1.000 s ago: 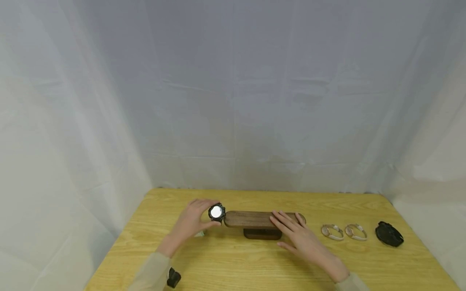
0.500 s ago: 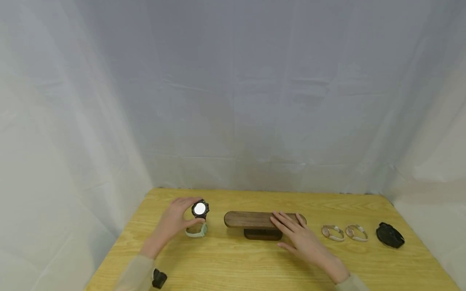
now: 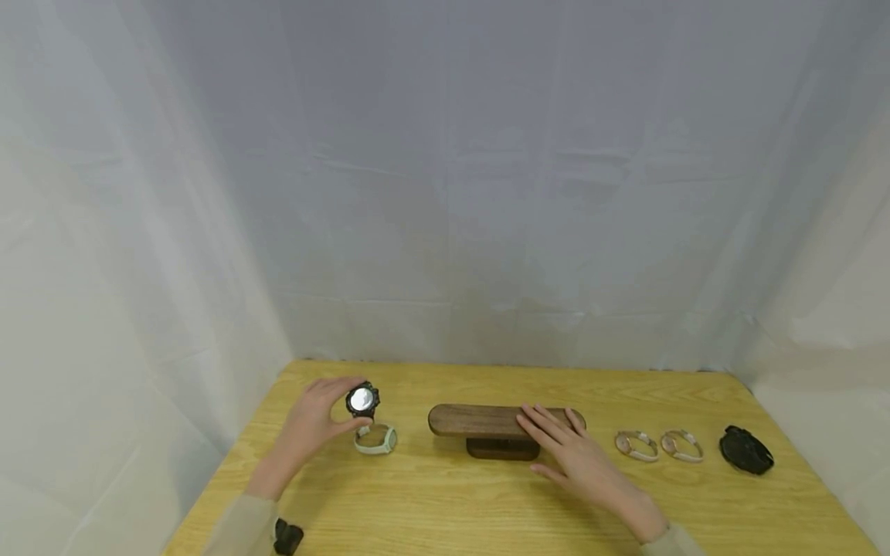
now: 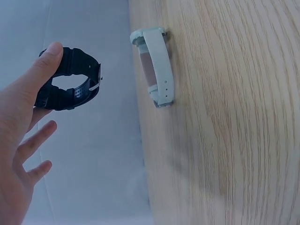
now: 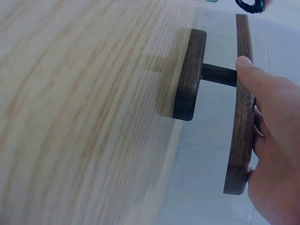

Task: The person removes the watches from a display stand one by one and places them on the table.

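My left hand pinches a black wristwatch with a round pale face between thumb and forefinger. In the left wrist view the watch's closed strap loop hangs above the tabletop, the other fingers spread below it. Close by in the head view, a mint-green wristwatch lies on its side on the table. My right hand rests on the right end of a dark wooden T-shaped watch stand, fingers straight across its top bar. In the right wrist view the thumb overlaps the bar's edge.
Right of the stand, two wristwatches with pale straps, one and another, lie on the wooden table. Beyond them, near the right edge, is a black object. White curtains enclose the back and sides.
My left hand has carried the black watch leftward, away from the bar's left end. The mint-green watch, earlier mostly covered by that hand, now shows. My right hand stays on the stand.
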A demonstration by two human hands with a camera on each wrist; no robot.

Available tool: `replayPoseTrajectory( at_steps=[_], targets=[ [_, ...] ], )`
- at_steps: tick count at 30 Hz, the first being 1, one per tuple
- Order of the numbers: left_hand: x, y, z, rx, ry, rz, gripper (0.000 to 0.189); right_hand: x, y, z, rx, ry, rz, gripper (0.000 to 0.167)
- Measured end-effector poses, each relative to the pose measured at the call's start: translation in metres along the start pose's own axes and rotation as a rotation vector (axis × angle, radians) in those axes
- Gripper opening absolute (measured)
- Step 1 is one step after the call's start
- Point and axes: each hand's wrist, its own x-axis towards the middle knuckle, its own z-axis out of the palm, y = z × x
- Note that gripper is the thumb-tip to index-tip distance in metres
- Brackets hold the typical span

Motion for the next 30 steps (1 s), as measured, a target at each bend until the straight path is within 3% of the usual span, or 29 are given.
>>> replayPoseTrajectory(
  at_steps=[14,21,30],
  targets=[
    [-0.016,-0.016,-0.015,0.047,0.021,-0.079,0.073,0.0,0.0,0.0,0.041,0.009,0.007,0.084],
    [-0.025,-0.021,-0.026,0.083,0.07,-0.061,0.073,0.0,-0.001,0.001,0.027,0.026,-0.007,0.085],
    [-0.035,-0.032,-0.025,0.113,0.064,-0.049,0.074,0.0,-0.002,-0.002,0.036,0.021,-0.01,0.084]
  ],
)
